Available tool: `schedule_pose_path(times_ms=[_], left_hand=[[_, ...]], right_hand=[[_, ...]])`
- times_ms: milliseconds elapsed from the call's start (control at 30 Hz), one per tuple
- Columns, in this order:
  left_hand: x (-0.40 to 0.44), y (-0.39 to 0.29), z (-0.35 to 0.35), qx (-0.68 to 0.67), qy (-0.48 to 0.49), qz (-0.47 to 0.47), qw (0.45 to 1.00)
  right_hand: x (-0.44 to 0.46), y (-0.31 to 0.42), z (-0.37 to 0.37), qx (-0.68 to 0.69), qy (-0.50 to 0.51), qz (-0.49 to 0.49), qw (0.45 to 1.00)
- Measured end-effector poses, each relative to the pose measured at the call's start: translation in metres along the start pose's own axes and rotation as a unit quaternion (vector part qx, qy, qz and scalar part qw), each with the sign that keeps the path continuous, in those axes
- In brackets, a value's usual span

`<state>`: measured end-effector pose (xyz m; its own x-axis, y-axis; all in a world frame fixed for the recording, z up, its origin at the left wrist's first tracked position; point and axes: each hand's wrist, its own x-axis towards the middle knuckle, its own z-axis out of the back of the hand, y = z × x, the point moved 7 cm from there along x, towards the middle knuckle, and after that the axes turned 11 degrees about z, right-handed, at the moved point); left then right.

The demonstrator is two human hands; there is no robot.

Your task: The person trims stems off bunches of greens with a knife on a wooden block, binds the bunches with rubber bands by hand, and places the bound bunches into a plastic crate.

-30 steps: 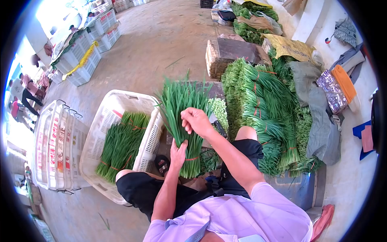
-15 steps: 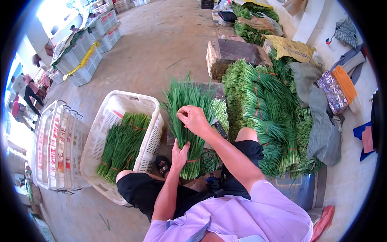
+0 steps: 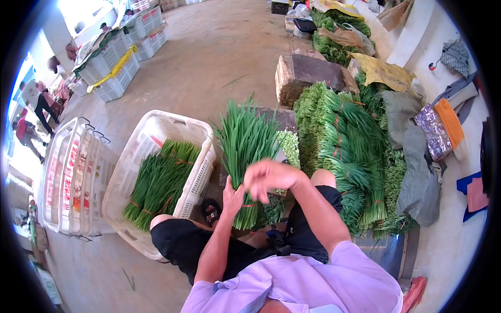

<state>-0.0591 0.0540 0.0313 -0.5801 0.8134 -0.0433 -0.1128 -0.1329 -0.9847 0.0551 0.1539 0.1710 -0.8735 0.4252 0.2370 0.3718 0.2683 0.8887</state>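
Observation:
In the head view, my left hand is closed around the lower part of a bunch of green chives, held leaves outward above my lap. A red band circles its stems just below that hand. My right hand hovers over the right side of the bunch, slightly blurred, with fingers loosely bent and apart and nothing visible in them. To the left stands a white plastic basket with several banded chive bunches lying in it.
At right lies a big pile of banded chives, beside grey cloth. A stack of white crates stands at far left. Behind the pile is a worn box. More crates and people are farther back.
My right hand has moved down and toward me from the leaves to the bunch's lower part, its pinched fingers loosening. My left hand keeps its grip. The view has shifted slightly.

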Motion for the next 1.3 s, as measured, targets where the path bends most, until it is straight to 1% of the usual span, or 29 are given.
schedule_pose_path(times_ms=[33,100,133,167,200,233,300,333,367,400,433,500,533,567,633,667,733,767,800,833,867,900,967,1033,1100,1167,1233,1267,1300], left_hand=[[0.003,0.015,0.000,-0.002,0.001,-0.002,1.000],[0.013,0.046,-0.009,-0.067,0.077,0.023,0.995],[0.001,-0.005,-0.001,-0.005,0.045,0.053,0.998],[0.000,-0.005,-0.002,-0.006,0.046,0.052,0.998],[0.000,-0.004,-0.002,-0.001,0.037,0.054,0.998],[0.002,-0.002,-0.002,0.005,0.027,0.056,0.998],[0.002,-0.002,0.000,0.020,0.013,0.038,0.999],[0.001,-0.003,-0.001,0.026,0.014,0.033,0.999],[0.001,-0.004,-0.002,0.032,0.014,0.027,0.999],[0.000,-0.006,-0.002,0.030,0.014,0.026,0.999],[-0.001,-0.008,-0.002,0.043,0.013,0.030,0.999],[-0.001,-0.007,-0.002,0.054,0.010,0.034,0.998],[0.000,-0.007,-0.003,0.068,0.020,0.021,0.997],[0.000,-0.006,-0.005,0.082,0.029,0.008,0.996],[-0.001,-0.006,-0.005,0.083,0.031,0.006,0.996],[-0.001,-0.007,-0.006,0.083,0.033,0.002,0.996],[-0.002,-0.010,-0.006,0.075,0.031,0.019,0.997],[-0.003,-0.011,-0.005,0.066,0.030,0.035,0.997],[-0.002,-0.007,-0.004,0.064,0.028,0.038,0.997],[-0.001,-0.004,-0.005,0.076,0.031,0.026,0.996],[0.000,-0.001,-0.006,0.088,0.034,0.014,0.995],[0.001,0.000,-0.006,0.086,0.031,0.016,0.996],[0.001,-0.002,-0.007,0.090,0.028,-0.005,0.996],[0.002,-0.004,-0.009,0.096,0.037,0.000,0.995],[0.000,-0.002,-0.011,0.104,0.042,0.009,0.994],[0.000,-0.003,-0.012,0.105,0.044,-0.006,0.993],[-0.002,-0.011,-0.010,0.121,0.041,0.010,0.992],[-0.004,-0.013,-0.009,0.135,0.040,0.028,0.990],[-0.005,-0.013,-0.009,0.134,0.038,0.029,0.990]], right_hand=[[-0.001,0.003,0.000,-0.040,-0.004,-0.022,0.999],[-0.003,0.008,0.001,-0.118,-0.012,-0.067,0.991],[-0.004,0.009,0.003,-0.157,-0.015,-0.090,0.983],[-0.004,0.010,0.005,-0.194,-0.019,-0.111,0.974],[0.002,0.020,0.025,-0.211,-0.115,-0.040,0.970],[0.010,0.035,0.037,-0.259,-0.172,0.019,0.950],[0.019,0.056,0.051,-0.290,-0.229,0.076,0.926],[0.025,0.064,0.053,-0.292,-0.230,0.079,0.925],[0.030,0.086,0.047,-0.455,-0.197,0.146,0.856],[0.033,0.101,0.035,-0.601,-0.156,0.208,0.756],[0.036,0.104,0.036,-0.602,-0.155,0.209,0.755],[0.043,0.108,0.023,-0.672,-0.084,0.253,0.691],[0.047,0.105,0.025,-0.696,-0.073,0.228,0.677],[0.051,0.105,0.028,-0.696,-0.072,0.229,0.677],[0.061,0.092,0.037,-0.750,-0.019,0.188,0.634],[0.066,0.091,0.044,-0.750,-0.018,0.189,0.634],[0.069,0.095,0.041,-0.726,0.022,0.263,0.635],[0.069,0.095,0.045,-0.726,0.024,0.262,0.636],[0.067,0.109,0.063,-0.600,-0.124,0.228,0.757],[0.061,0.112,0.085,-0.444,-0.264,0.180,0.837],[0.059,0.115,0.094,-0.366,-0.285,0.167,0.870],[0.056,0.121,0.094,-0.367,-0.281,0.166,0.871],[0.052,0.104,0.086,-0.304,-0.190,0.039,0.933],[0.049,0.095,0.078,-0.305,-0.174,0.025,0.936],[0.049,0.080,0.069,-0.315,-0.139,-0.017,0.939],[0.049,0.076,0.064,-0.334,-0.130,-0.037,0.933],[0.050,0.092,0.067,-0.390,-0.192,0.024,0.900],[0.053,0.101,0.077,-0.367,-0.248,0.051,0.895],[0.057,0.103,0.079,-0.367,-0.246,0.050,0.896]])
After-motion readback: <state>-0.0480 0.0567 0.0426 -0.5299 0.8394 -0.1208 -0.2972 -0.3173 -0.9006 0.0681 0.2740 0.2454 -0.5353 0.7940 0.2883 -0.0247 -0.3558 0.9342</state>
